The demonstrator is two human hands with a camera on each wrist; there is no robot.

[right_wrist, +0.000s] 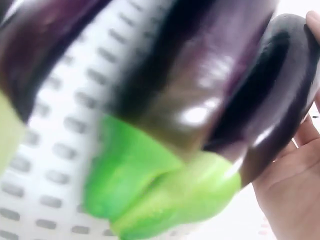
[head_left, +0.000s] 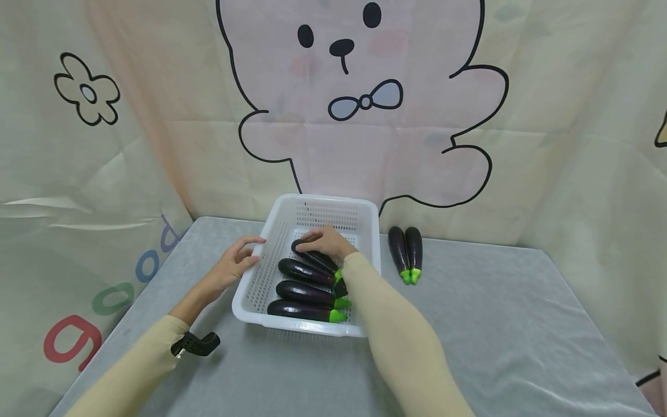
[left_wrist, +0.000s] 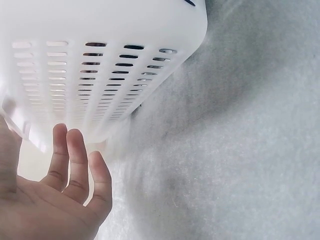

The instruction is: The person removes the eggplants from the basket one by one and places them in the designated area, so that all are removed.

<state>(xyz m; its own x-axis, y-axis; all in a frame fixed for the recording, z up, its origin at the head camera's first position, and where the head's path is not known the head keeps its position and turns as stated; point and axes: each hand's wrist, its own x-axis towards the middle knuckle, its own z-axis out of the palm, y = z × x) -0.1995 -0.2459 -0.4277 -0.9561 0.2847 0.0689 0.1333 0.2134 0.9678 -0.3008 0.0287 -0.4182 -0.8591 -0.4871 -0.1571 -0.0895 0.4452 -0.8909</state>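
A white perforated plastic basket (head_left: 327, 202) holds several dark purple eggplants with green caps, such as the front eggplant (head_left: 298, 309). My right hand (head_left: 329, 242) reaches inside and grips the rearmost eggplant (head_left: 319, 260). In the right wrist view, the fingers lie along the side of this eggplant (right_wrist: 280, 85). Other eggplants (right_wrist: 195, 75) beside it are blurred there. My left hand (head_left: 235, 265) is at the basket's left rim, its fingertips touching or close to it. In the left wrist view, several loosely bent fingers (left_wrist: 77, 165) stand beside the basket's slotted outer wall (left_wrist: 105, 65).
Two more eggplants (head_left: 405, 255) lie side by side on the grey cloth-covered table (head_left: 495, 313), right of the basket. A printed curtain (head_left: 417, 156) hangs behind the table's back edge. A black band (head_left: 195, 344) is on the left wrist.
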